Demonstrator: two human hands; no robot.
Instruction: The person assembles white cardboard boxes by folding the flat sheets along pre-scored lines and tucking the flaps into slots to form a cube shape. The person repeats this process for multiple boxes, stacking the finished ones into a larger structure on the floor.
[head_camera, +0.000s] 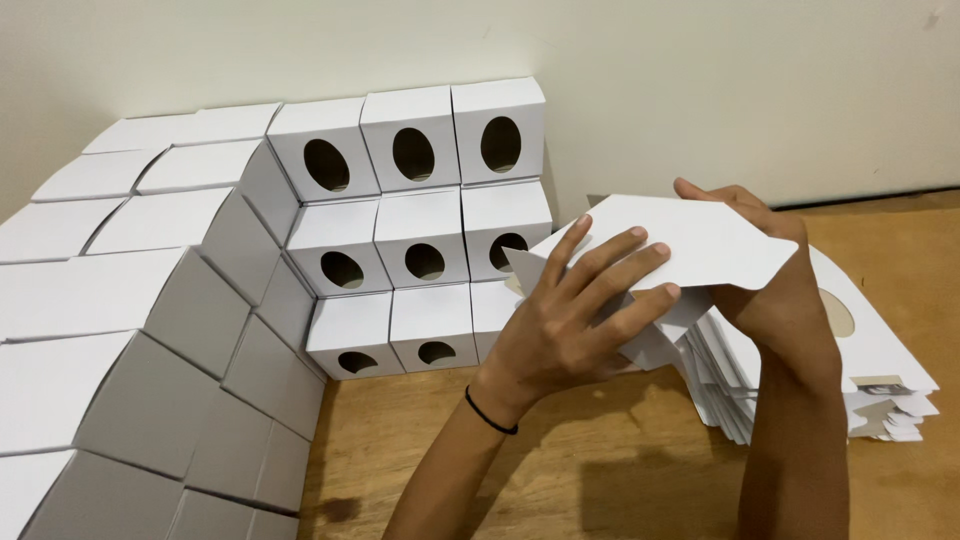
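Head view: both hands on one flat white box blank (690, 240).
Left hand (570, 320) is spread over its near face, right hand (775, 290) grips its far edge from behind. Stack of flat blanks (880, 370) sits just under the right hand; assembled white boxes with oval holes (415, 235) stand left of both hands on the wooden table (620, 470).

Two bare hands grip a flat white carton blank (690, 240) above a wooden floor (620, 460). The left hand (570, 320), a black band (490, 412) at its wrist, spreads its fingers across the card's near face; the right hand (780, 290) clasps it from behind. At three o'clock lies a pile of unfolded blanks (880, 370). At nine o'clock, assembled white boxes (420, 230) with oval holes are stacked against a cream wall (700, 80).
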